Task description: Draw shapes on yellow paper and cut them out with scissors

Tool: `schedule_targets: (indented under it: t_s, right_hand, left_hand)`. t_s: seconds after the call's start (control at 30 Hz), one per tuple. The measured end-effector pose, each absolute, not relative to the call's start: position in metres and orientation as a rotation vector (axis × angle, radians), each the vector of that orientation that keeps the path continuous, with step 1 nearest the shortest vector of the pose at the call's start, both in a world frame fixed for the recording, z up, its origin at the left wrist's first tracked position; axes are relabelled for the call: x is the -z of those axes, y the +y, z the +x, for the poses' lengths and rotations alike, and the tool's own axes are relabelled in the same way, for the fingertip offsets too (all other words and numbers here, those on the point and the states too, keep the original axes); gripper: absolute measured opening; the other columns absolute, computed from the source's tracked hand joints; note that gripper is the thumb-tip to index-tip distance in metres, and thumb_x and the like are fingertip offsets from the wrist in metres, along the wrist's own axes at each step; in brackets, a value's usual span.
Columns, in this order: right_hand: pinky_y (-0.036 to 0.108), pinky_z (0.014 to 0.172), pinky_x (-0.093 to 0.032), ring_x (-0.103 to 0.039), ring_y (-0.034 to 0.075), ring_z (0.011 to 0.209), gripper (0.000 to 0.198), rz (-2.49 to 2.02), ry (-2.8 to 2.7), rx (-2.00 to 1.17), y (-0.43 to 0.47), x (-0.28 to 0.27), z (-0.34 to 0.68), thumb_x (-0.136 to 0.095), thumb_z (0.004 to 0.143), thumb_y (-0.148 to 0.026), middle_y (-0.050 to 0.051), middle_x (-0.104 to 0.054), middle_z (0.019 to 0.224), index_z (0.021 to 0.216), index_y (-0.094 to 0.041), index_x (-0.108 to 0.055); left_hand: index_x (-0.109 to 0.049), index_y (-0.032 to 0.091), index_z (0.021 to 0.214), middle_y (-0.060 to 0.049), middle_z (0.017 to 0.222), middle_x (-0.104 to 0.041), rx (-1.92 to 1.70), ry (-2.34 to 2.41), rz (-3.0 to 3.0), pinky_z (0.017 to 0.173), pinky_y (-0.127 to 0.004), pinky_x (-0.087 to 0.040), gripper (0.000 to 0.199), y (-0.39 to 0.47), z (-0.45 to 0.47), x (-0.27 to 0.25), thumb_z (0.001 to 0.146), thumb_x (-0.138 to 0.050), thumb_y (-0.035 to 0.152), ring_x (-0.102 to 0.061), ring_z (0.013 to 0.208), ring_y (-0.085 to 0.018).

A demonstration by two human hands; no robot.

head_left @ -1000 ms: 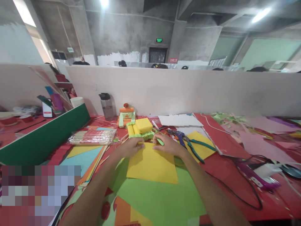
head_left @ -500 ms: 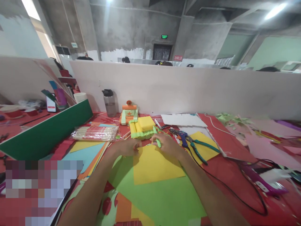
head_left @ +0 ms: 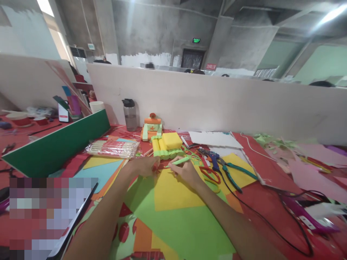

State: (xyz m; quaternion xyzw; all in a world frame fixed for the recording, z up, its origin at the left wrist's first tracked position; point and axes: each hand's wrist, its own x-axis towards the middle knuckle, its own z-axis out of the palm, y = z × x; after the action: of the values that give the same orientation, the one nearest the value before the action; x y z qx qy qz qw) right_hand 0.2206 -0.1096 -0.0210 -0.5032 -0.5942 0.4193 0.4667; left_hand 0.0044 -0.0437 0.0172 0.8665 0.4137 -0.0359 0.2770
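My right hand [head_left: 185, 171] grips a light green pen [head_left: 181, 161], held slanted with its tip end pointing left. Beneath this hand lies a sheet of yellow paper [head_left: 176, 195], on top of a larger green sheet [head_left: 189, 225]. My left hand [head_left: 149, 166] is at the far left corner of the yellow sheet. Its fingers are curled and pressed down there; what they hold, if anything, is too small to make out. Just beyond both hands stands a yellow block-shaped paper piece [head_left: 171, 140] with rolled yellow tubes beside it.
Pliers [head_left: 230, 177], a blue glue gun [head_left: 214, 159] and red-handled scissors [head_left: 214, 174] lie at the right. An orange-and-green paper model [head_left: 151, 128] and a bottle [head_left: 130, 115] stand at the back. Wrapped sticks [head_left: 112, 148] and a green board [head_left: 59, 144] are left.
My right hand has shifted slightly left, and the pen has tipped from near upright to a flatter slant. The scissors beside the right forearm are now uncovered. The view has turned slightly left.
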Motion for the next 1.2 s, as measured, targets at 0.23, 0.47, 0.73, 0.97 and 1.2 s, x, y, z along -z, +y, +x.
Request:
schedule_targets:
  t_s: [0.23, 0.47, 0.73, 0.97, 1.2]
  right_hand:
    - [0.022, 0.048, -0.051, -0.063, 0.014, 0.051, 0.017, -1.309, -1.533, -0.988, -0.1097, 0.0293, 0.2155, -0.065, 0.082, -0.032, -0.003, -0.061, 0.062, 0.072, -0.019, -0.059]
    - [0.022, 0.050, -0.051, -0.066, 0.015, 0.054, 0.013, -1.351, -1.533, -0.976, -0.1117, 0.0269, 0.2133, -0.063, 0.081, -0.029, -0.003, -0.060, 0.060, 0.072, -0.019, -0.059]
    - [0.022, 0.050, -0.050, -0.064, 0.015, 0.053, 0.014, -1.350, -1.537, -0.986, -0.1121, 0.0261, 0.2126, -0.064, 0.079, -0.029, -0.002, -0.061, 0.060, 0.070, -0.019, -0.059]
    - [0.021, 0.046, -0.044, -0.059, 0.013, 0.046, 0.012, -1.353, -1.638, -0.946, -0.1126, 0.0252, 0.2138, -0.061, 0.078, -0.025, -0.002, -0.062, 0.054, 0.068, -0.018, -0.061]
    - [0.022, 0.046, -0.044, -0.057, 0.013, 0.045, 0.012, -1.331, -1.695, -0.944, -0.1121, 0.0267, 0.2153, -0.061, 0.078, -0.024, -0.001, -0.062, 0.052, 0.069, -0.017, -0.063]
  left_hand:
    - [-0.060, 0.024, 0.110, -0.001, 0.086, -0.062, 0.139, 0.894, 2.328, 0.049, -0.021, -0.040, 0.037, -0.0381, 0.0046, -0.0134, 0.073, -0.062, 0.025, -0.060, 0.070, -0.017]
    - [-0.062, 0.023, 0.110, -0.002, 0.088, -0.063, 0.122, 0.876, 2.320, 0.052, -0.020, -0.042, 0.037, -0.0352, 0.0036, -0.0085, 0.073, -0.064, 0.024, -0.060, 0.072, -0.016]
    - [-0.061, 0.024, 0.113, -0.001, 0.088, -0.063, 0.158, 0.908, 2.319, 0.052, -0.020, -0.042, 0.039, -0.0379, 0.0051, -0.0140, 0.074, -0.065, 0.026, -0.061, 0.072, -0.016]
    - [-0.062, 0.025, 0.114, 0.000, 0.084, -0.063, 0.149, 0.927, 2.307, 0.053, -0.020, -0.041, 0.042, -0.0392, 0.0061, -0.0150, 0.072, -0.066, 0.024, -0.060, 0.071, -0.016]
    - [-0.062, 0.023, 0.111, 0.000, 0.081, -0.061, 0.140, 0.921, 2.250, 0.050, -0.021, -0.041, 0.039, -0.0399, 0.0054, -0.0168, 0.072, -0.065, 0.026, -0.058, 0.066, -0.016]
